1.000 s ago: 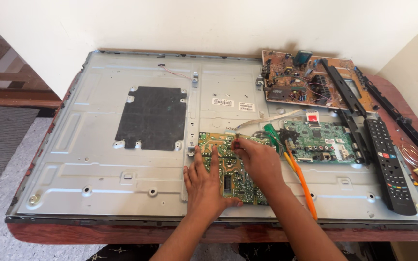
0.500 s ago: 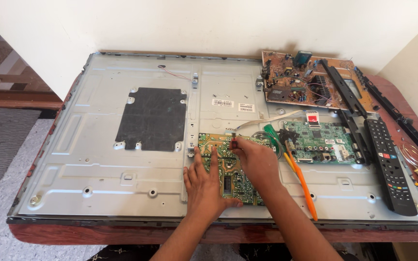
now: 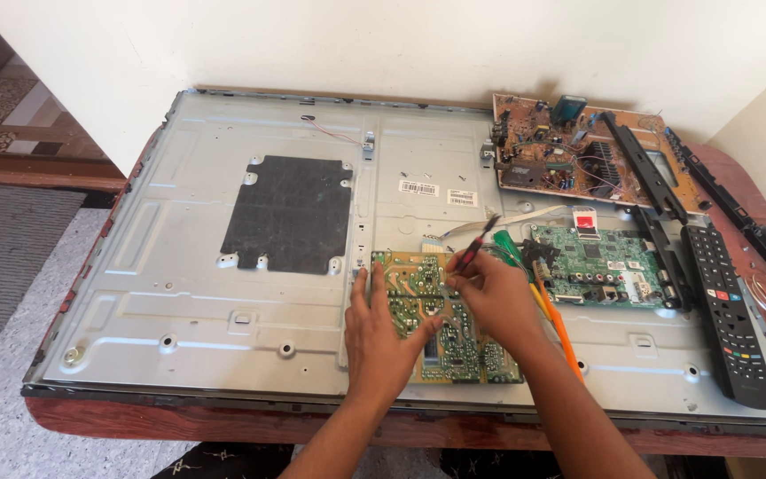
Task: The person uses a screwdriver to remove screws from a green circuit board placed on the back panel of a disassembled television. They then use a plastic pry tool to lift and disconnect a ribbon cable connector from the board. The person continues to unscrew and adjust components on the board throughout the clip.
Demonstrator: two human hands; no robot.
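Note:
A green circuit board (image 3: 458, 350) lies on the grey metal back panel (image 3: 188, 302) of a flat screen, near its front edge. My left hand (image 3: 381, 330) rests flat on the board's left part, thumb and fingers pressing it down. My right hand (image 3: 489, 293) is over the board's upper right part, pinching a thin dark tool with a red tip (image 3: 480, 238) that slants up and to the right. The tool's lower end meets the board under my fingers, where it is hidden.
A second green board (image 3: 600, 262) and a brown board (image 3: 560, 155) sit to the right. An orange-handled screwdriver (image 3: 565, 333), a green-handled tool (image 3: 509, 244), a black remote (image 3: 727, 310) and black strips (image 3: 640, 173) lie there too. A black pad (image 3: 290, 213) covers the panel's centre left.
My right hand has shifted slightly and tilted the thin tool so its upper end now sticks up above my fingers. My left hand stays on the board.

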